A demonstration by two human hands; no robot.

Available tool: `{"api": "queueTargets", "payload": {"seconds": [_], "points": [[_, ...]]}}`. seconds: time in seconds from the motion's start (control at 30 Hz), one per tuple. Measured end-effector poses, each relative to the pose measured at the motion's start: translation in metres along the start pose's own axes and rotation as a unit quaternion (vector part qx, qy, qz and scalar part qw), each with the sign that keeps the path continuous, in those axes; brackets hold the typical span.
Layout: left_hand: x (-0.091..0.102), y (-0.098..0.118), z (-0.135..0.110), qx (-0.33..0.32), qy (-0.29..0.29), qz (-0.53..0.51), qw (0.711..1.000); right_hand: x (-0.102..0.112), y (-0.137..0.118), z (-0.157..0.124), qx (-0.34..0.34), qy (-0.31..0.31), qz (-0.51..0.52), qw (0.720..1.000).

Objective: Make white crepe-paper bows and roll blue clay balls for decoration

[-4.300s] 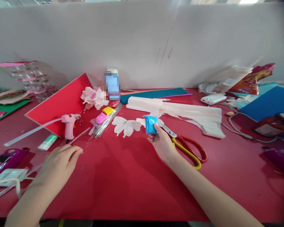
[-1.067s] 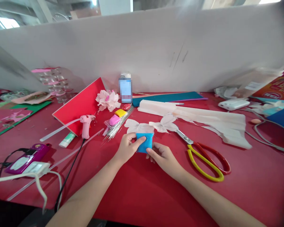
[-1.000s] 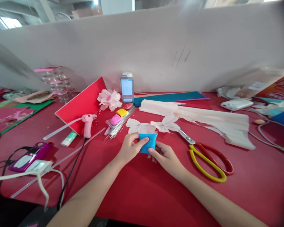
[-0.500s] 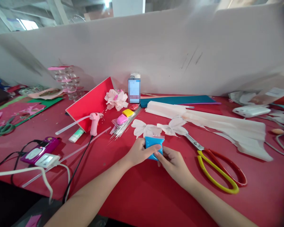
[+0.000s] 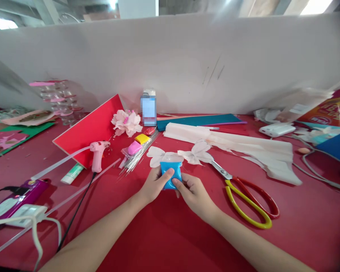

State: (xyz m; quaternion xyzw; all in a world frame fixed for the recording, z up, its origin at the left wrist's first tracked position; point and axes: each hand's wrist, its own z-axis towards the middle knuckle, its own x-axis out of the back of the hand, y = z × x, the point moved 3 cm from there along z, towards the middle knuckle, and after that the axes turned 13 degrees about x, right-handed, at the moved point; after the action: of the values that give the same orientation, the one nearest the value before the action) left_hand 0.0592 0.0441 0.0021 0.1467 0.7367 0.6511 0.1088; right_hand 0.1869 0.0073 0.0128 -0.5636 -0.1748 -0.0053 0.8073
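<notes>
Both hands hold a small blue packet in clear plastic (image 5: 171,172) just above the red table (image 5: 164,234). My left hand (image 5: 155,184) grips its left side, thumb laid across the front. My right hand (image 5: 193,192) pinches the lower right side with thumb and fingers. Just beyond the packet lie two white paper petal cutouts (image 5: 179,155). Red and yellow scissors (image 5: 245,198) lie to the right of my right hand.
A pink glue gun (image 5: 98,153) with black cord, glue sticks, a green tube (image 5: 71,173), thin wires (image 5: 136,158), yellow and pink packets (image 5: 138,142), a paper flower (image 5: 126,121) and a red board (image 5: 87,130) lie left. White crepe paper (image 5: 243,145) lies right. A white partition backs the table.
My left hand came from the table's left side onto the blue packet. Over the last second both hands kept hold of it, and the view shifted slightly.
</notes>
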Motion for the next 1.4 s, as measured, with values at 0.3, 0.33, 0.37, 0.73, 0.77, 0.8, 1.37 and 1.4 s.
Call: {"api": "queueTargets", "payload": {"seconds": [0.3, 0.33, 0.37, 0.73, 0.77, 0.8, 1.37, 1.4], "points": [[0.003, 0.011, -0.01, 0.025, -0.022, 0.009, 0.999, 0.001, 0.009, -0.011, -0.044, 0.002, 0.086, 0.995], [0.004, 0.012, -0.011, 0.023, -0.016, 0.014, 1.0, 0.002, 0.009, -0.012, -0.044, 0.002, 0.091, 0.995], [0.006, 0.014, -0.011, 0.018, -0.011, 0.019, 1.0, 0.003, 0.009, -0.012, -0.042, 0.005, 0.102, 0.994], [0.003, 0.016, -0.017, 0.028, -0.09, 0.078, 0.992, 0.005, 0.003, -0.002, -0.001, 0.049, 0.201, 0.978], [0.002, 0.016, -0.018, 0.031, -0.092, 0.077, 0.992, 0.007, 0.002, -0.004, 0.001, 0.049, 0.19, 0.981], [0.001, 0.016, -0.018, 0.03, -0.094, 0.074, 0.992, 0.008, 0.001, -0.005, 0.004, 0.049, 0.183, 0.982], [-0.002, 0.014, -0.021, 0.05, -0.134, 0.094, 0.985, 0.013, -0.001, -0.005, 0.042, 0.027, 0.185, 0.982], [-0.003, 0.014, -0.02, 0.049, -0.133, 0.089, 0.986, 0.012, 0.0, -0.005, 0.043, 0.033, 0.184, 0.981]]}}
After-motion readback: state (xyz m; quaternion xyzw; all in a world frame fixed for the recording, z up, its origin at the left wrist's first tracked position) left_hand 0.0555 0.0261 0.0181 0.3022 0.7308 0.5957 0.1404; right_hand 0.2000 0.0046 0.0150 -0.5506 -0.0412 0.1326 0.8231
